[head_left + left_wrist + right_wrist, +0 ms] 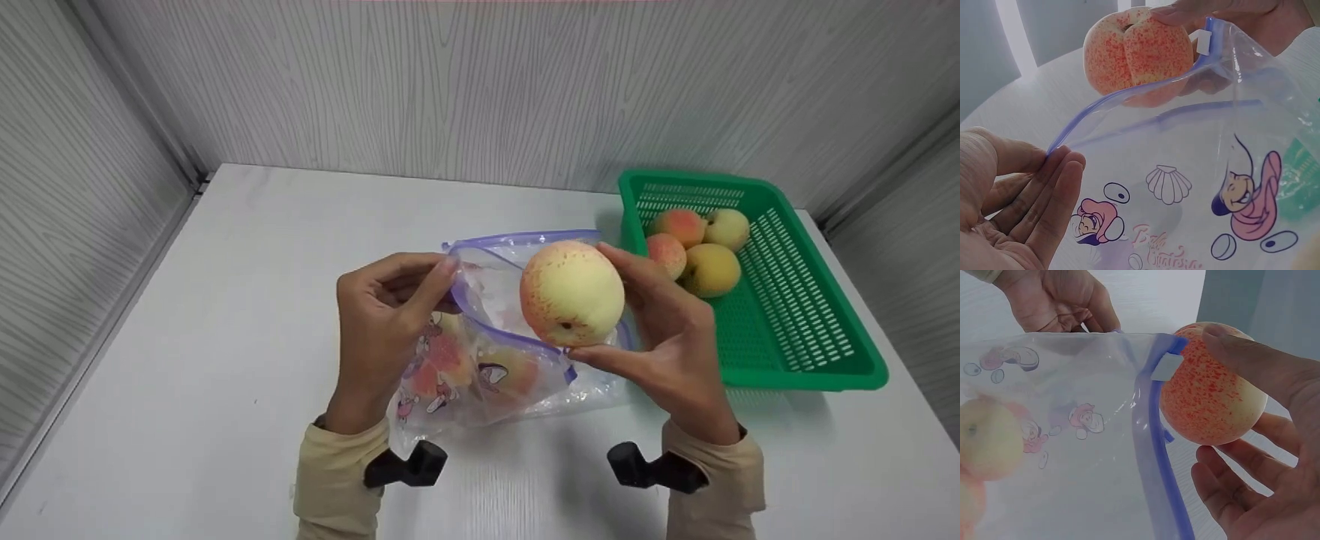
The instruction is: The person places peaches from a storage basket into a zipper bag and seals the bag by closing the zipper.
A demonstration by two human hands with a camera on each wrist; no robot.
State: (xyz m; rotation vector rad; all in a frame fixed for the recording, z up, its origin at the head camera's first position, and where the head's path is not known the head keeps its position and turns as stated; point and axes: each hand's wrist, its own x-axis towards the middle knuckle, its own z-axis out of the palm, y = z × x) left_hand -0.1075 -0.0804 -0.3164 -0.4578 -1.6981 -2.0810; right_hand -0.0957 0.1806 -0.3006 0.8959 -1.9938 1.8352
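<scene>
My right hand (pixel 670 335) grips a pale yellow peach with red speckles (pixel 572 292), thumb on one side and fingers on the other, just at the mouth of a clear zip bag (pixel 487 409). The bag has a purple zip edge and cartoon prints. At the left end of the mouth, my left hand (pixel 386 322) pinches the zip edge between thumb and fingers, and the mouth gapes. Inside the bag, peaches (pixel 988 439) show through the plastic. A white slider (pixel 1167 367) sits at the zip's end, close to the held peach.
A green plastic basket (pixel 814 300) stands on the right of the white table (pixel 225 315), with several peaches (pixel 712 270) grouped at its left side. Grey wood-grain panels (pixel 450 90) enclose the table at the back and sides.
</scene>
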